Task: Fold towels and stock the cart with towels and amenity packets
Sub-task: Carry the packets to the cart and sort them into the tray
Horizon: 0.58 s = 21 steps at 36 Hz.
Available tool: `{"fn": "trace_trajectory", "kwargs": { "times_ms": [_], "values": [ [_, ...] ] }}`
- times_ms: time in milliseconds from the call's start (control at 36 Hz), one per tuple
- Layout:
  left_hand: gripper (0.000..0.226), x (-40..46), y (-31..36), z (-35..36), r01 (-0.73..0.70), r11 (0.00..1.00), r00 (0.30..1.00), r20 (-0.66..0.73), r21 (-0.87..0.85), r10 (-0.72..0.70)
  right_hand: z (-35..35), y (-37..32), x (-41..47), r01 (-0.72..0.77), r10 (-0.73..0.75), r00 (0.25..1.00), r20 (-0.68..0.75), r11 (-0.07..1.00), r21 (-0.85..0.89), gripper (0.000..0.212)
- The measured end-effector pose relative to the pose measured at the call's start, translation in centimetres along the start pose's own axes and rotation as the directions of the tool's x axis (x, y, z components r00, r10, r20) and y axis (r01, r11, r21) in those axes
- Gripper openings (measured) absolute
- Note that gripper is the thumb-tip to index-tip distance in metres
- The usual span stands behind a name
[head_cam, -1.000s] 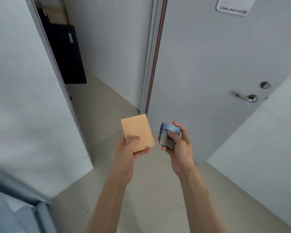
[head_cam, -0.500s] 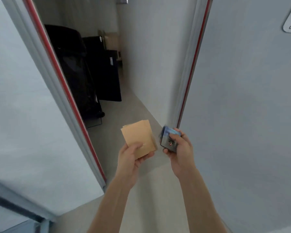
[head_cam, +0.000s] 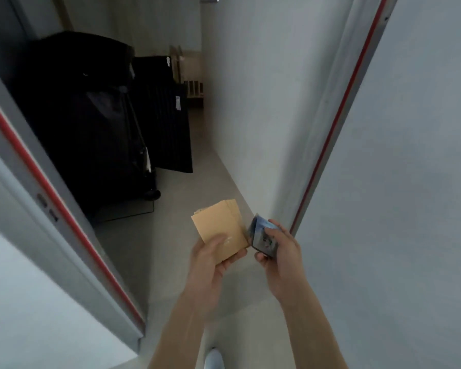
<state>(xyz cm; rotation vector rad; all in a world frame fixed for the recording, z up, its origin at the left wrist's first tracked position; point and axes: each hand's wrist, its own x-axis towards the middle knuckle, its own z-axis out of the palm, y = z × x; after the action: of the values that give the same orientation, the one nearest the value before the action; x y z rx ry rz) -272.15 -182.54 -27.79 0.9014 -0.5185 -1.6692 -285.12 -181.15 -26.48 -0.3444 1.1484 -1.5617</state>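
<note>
Two small stacks of amenity packets are in hand, one per hand, held side by side at waist height in a doorway. The left hand holds a stack of tan paper packets, thumb pressed flat across the face of the top one and fingers curled beneath; the sheets fan slightly at the far corners and the stack's long axis tilts away from the person and a little to their left. The right hand grips a thinner bundle of glossy blue-and-dark sachets, thumb on top and fingers wrapped under, its near edge almost touching the right edge of the tan stack. So each grip is closed on its own load and neither has a free finger.

No cart is identifiable from here. Ahead, past the red-edged door frame, a narrow passage runs along the white wall, with a tall black covered object on castors standing to the left and a second dark case behind it. Whether either is the cart cannot be told.

Judging by that, the step in hand is carrying the packets to wherever they get stocked. Both loads lie equally near, so either could be set down first; the loosely fanned tan stack looks the likelier to slip.
</note>
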Motion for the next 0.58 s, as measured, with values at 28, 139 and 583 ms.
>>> {"fn": "trace_trajectory", "kwargs": {
  "times_ms": [28, 139, 583],
  "values": [
    [0.020, 2.2, 0.1, 0.6, 0.004, 1.000, 1.000, 0.019, -0.003, -0.003, 0.6, -0.4, 2.0, 0.007, -0.007, 1.000, -0.009, 1.000, -0.013, 0.022],
    [0.022, 10.9, 1.9, 3.3, 0.050, 0.998, 0.998, 0.031, -0.030, -0.049, 3.9, -2.7, 9.7, 0.015, -0.017, 0.999, -0.051, 0.999, -0.042, 0.034],
    [0.034, 36.0, 12.3, 7.0, -0.036, 0.998, 0.999, -0.008, -0.055, 0.035, 19.8, -5.1, 34.9, 0.005, 0.004, 0.997, 0.082, 0.995, -0.104, 0.018]
  ]
}}
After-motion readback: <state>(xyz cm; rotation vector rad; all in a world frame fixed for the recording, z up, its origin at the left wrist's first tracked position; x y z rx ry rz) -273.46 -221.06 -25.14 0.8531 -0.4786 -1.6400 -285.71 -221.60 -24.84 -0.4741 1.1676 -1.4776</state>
